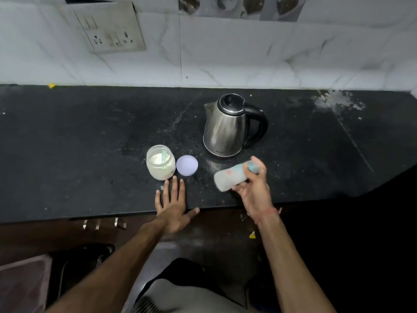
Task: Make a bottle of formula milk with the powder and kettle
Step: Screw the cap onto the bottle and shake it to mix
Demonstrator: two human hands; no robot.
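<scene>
Two hands are seen over a black stone counter [79, 136]. To the left, the powder jar [160, 164] stands open, a small scoop [164, 154] stuck in the powder, its lilac lid [187, 165] laid flat just beside it on the right. The jar is judged light and rigid, best taken round its waist. The left hand [172, 205] is laid flat at the near edge, fingers straight, holding nothing, fingertips near the jar.

Further right and farther back, the steel kettle [228, 127] stands with its lid down. It is judged heavy if filled and possibly hot on the body, so its black handle on the right should be used.

Nearer and to the right, the bottle [232, 177] is gripped by the right hand [253, 188], tilted above the counter and blurred, its cap end under the fingers. It seems light, smooth plastic, perhaps slippery.

The counter is speckled with white marks. Behind it, a marbled tile wall [248, 53] carries a socket plate [110, 30] at far left.
</scene>
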